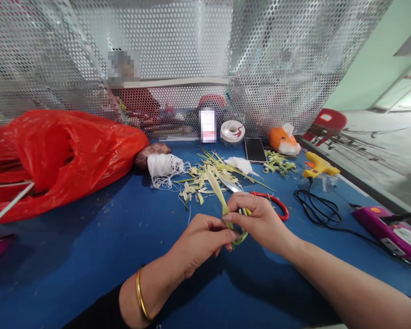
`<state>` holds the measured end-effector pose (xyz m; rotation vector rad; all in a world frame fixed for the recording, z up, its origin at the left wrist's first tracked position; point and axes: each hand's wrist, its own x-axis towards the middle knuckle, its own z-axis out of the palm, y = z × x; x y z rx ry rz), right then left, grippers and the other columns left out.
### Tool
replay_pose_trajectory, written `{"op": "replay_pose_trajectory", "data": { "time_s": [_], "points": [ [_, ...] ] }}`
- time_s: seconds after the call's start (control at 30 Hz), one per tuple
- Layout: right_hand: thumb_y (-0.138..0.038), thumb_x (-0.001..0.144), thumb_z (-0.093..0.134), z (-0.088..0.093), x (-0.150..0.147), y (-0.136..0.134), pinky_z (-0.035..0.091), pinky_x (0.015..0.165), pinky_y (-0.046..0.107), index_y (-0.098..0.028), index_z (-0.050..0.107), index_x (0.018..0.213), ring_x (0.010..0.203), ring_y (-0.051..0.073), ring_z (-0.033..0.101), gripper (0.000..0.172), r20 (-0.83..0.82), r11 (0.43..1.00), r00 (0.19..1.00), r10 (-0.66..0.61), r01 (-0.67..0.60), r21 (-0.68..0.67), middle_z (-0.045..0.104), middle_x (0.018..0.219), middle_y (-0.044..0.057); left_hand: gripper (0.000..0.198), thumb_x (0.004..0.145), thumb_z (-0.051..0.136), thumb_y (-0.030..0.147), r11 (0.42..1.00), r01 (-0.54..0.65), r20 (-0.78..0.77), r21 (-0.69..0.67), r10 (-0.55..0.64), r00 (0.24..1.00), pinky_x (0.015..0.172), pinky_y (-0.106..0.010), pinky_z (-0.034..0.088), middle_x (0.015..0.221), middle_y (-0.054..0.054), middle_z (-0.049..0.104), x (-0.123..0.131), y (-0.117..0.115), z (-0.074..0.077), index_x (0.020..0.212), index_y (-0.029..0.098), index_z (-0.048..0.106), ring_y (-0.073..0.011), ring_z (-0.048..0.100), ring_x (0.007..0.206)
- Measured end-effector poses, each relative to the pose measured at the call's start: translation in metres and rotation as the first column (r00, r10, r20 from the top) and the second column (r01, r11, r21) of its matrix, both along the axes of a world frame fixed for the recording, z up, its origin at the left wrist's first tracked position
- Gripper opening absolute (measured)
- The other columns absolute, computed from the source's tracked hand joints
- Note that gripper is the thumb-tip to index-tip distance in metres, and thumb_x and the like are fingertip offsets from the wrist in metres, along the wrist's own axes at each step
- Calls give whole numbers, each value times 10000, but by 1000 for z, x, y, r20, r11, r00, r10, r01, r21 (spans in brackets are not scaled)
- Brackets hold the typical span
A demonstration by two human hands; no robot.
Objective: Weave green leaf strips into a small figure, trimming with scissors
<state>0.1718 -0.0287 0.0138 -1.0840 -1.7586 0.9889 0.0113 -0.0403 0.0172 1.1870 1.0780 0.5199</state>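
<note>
A pale green leaf strip [216, 188] runs up from between my hands, its lower part bent into a small loop. My left hand [205, 237] pinches the strip low down, near the loop. Just above and to the right, my right hand [255, 217] grips the same strip between thumb and fingers. Behind my right hand lie scissors with red handles [283, 209], their blades pointing toward a pile of cut leaf pieces [210, 172]. A spool of white string [164, 167] sits left of the pile.
A red plastic bag [68, 155] fills the left. Along the back stand a lit phone [208, 125], a ribbon roll [233, 131], a dark phone [255, 150] and a tissue pack [283, 141]. A yellow glue gun [320, 167] and purple power strip [388, 230] are right. A person sits behind the mesh.
</note>
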Motion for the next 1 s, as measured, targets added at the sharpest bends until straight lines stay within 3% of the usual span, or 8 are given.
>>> {"op": "replay_pose_trajectory", "data": {
  "time_s": [0.13, 0.5, 0.63, 0.73, 0.8, 0.87, 1.0],
  "points": [
    [-128, 794, 610, -5, -3, -2, 398, 596, 256, -183, 554, 599, 633, 116, 515, 211, 32, 991, 999, 11, -15, 134, 536, 660, -21, 242, 709, 664, 266, 999, 49, -30, -11, -49, 998, 411, -222, 244, 376, 59, 441, -1, 1, 0, 494, 160, 626, -66, 355, 376],
    [-135, 823, 602, -9, -9, -9, 420, 597, 248, -183, 587, 638, 650, 121, 534, 192, 55, 986, 998, 35, -43, 158, 551, 688, -8, 254, 687, 656, 248, 995, 95, -75, -12, -95, 993, 437, -240, 266, 377, 50, 456, 1, 0, 0, 452, 171, 600, -79, 370, 379],
    [-119, 825, 590, -9, -10, -8, 420, 592, 243, -181, 573, 619, 633, 115, 527, 216, 66, 983, 997, 26, -38, 182, 536, 669, -14, 241, 680, 669, 253, 995, 94, -24, -18, -95, 995, 432, -233, 270, 409, 40, 493, 1, 0, -4, 466, 162, 604, -75, 385, 389],
    [-158, 875, 551, -6, -4, -3, 458, 678, 269, -190, 635, 745, 730, 139, 572, 157, 70, 968, 996, -51, 32, 250, 598, 784, 19, 262, 683, 711, 334, 999, -7, 49, -51, 10, 999, 432, -221, 275, 475, 20, 549, -1, 1, -5, 521, 146, 631, -66, 407, 402],
    [-186, 903, 528, -1, 2, -1, 464, 745, 298, -199, 653, 863, 823, 165, 588, 132, 50, 927, 983, -178, 151, 344, 625, 874, 44, 293, 693, 723, 402, 988, -128, 113, -91, 138, 984, 430, -208, 280, 549, 4, 592, -3, 5, -4, 595, 135, 653, -61, 431, 421],
    [-206, 916, 522, 6, 8, 0, 457, 727, 301, -200, 637, 844, 803, 171, 584, 136, 30, 880, 961, -274, 237, 412, 625, 840, 46, 322, 711, 714, 451, 962, -238, 191, -137, 261, 946, 432, -195, 289, 598, -2, 612, -7, 9, -3, 685, 133, 671, -60, 456, 442],
    [-259, 927, 526, 11, 12, 0, 435, 676, 304, -204, 615, 752, 701, 162, 575, 204, 194, 903, 958, -209, 113, 415, 614, 729, 27, 366, 748, 673, 490, 927, -334, 305, -171, 372, 877, 443, -187, 321, 626, -10, 619, -15, 17, 3, 787, 127, 684, -65, 484, 462]
  ]
}}
